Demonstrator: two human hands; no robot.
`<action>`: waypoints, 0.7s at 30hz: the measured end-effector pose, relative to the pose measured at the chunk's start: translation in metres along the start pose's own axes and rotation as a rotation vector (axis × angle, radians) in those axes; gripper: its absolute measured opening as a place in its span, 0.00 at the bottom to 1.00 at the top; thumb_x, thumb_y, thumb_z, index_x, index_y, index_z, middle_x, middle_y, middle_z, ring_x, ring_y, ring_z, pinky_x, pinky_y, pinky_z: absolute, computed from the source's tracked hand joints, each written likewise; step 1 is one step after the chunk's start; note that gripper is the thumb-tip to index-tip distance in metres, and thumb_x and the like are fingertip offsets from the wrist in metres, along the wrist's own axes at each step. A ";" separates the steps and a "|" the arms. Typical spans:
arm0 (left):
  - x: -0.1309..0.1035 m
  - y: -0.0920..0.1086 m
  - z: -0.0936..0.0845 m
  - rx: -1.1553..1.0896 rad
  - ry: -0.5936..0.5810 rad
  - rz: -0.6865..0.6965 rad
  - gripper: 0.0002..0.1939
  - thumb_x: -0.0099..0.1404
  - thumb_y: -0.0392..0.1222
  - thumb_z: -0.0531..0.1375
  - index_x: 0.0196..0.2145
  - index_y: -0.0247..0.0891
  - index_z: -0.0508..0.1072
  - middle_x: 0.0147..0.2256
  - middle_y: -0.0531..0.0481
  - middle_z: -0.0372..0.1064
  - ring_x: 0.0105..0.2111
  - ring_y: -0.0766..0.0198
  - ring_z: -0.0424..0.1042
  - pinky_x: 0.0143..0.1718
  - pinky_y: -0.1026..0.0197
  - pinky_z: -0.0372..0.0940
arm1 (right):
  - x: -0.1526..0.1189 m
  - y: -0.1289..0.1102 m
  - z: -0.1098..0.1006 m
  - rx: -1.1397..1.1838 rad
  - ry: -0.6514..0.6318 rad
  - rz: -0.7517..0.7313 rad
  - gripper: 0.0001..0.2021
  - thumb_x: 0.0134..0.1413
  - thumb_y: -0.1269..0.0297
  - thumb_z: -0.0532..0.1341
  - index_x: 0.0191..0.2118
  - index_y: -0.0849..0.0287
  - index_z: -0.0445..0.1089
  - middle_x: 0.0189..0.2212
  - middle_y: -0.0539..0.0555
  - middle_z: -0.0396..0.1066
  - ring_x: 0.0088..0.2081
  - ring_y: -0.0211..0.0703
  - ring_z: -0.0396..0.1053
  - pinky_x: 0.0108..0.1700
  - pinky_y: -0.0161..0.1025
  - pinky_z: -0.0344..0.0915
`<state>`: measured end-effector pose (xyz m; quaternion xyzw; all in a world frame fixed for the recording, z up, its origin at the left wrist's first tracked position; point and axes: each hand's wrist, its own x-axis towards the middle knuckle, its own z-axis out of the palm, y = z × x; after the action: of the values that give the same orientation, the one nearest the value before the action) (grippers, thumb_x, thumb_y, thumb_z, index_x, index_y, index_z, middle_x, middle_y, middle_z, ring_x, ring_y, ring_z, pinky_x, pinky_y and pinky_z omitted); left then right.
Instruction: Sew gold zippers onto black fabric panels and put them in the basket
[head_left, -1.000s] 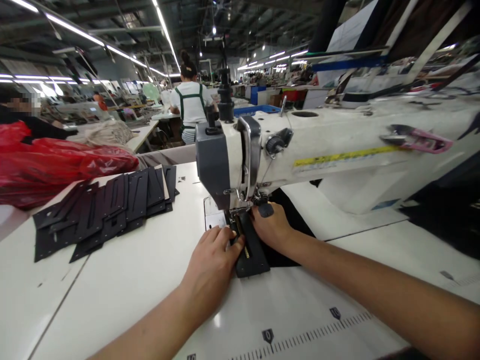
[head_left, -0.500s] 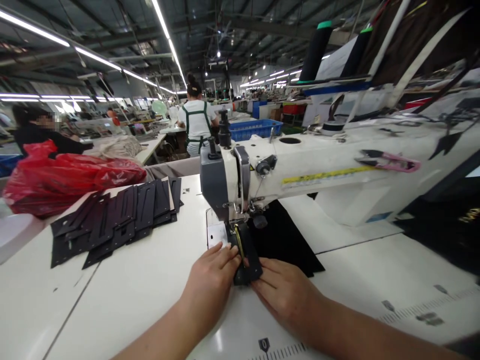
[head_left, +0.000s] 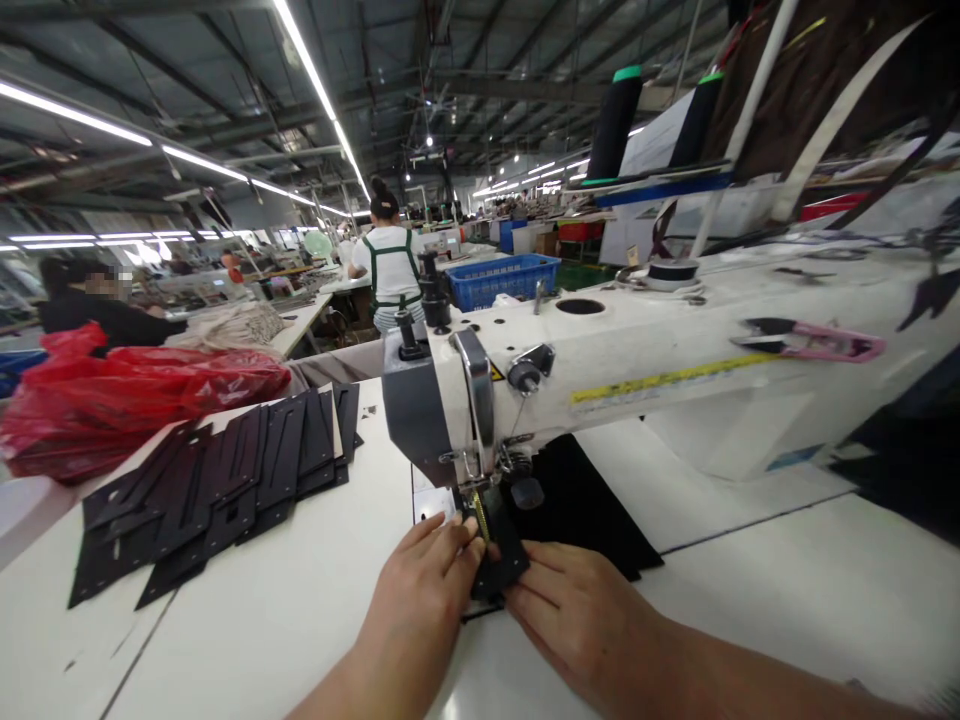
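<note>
A small black panel (head_left: 508, 560) with a gold-toothed zipper (head_left: 481, 514) lies under the presser area of a white sewing machine (head_left: 517, 380). My left hand (head_left: 427, 600) is closed at the zipper's left edge, fingers together and pressing on the work. From the right, my right hand (head_left: 574, 610) grips the panel's lower right edge, thumb underneath or hidden. The needle and presser foot are mostly hidden behind the machine head. Behind the panel, a larger flat black piece (head_left: 592, 510) spreads out under the machine arm.
Overlapping black slotted panels (head_left: 247, 460) lie on the white table (head_left: 300, 570) at left, beside a red plastic bag (head_left: 150, 395). Pink-handled snips (head_left: 832, 340) rest on the machine arm. A blue crate (head_left: 502, 280) and a person in a white shirt (head_left: 390, 265) are beyond.
The camera view has shifted, so the machine and table sit lower in the picture. Both hands stay on the panel, which appears slightly turned beneath the machine.
</note>
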<state>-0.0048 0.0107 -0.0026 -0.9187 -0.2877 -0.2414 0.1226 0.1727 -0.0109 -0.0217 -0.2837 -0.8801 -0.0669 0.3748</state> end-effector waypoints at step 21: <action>-0.002 -0.011 0.003 -0.031 0.010 -0.004 0.14 0.65 0.31 0.45 0.42 0.32 0.68 0.38 0.40 0.70 0.40 0.57 0.71 0.41 0.56 0.70 | 0.008 0.009 0.005 -0.181 -0.072 0.117 0.08 0.52 0.78 0.54 0.32 0.64 0.70 0.30 0.56 0.68 0.32 0.44 0.64 0.34 0.39 0.64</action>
<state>-0.0117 0.0201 -0.0054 -0.9188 -0.2849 -0.2505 0.1093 0.1700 0.0022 -0.0208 -0.3696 -0.8652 -0.1140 0.3192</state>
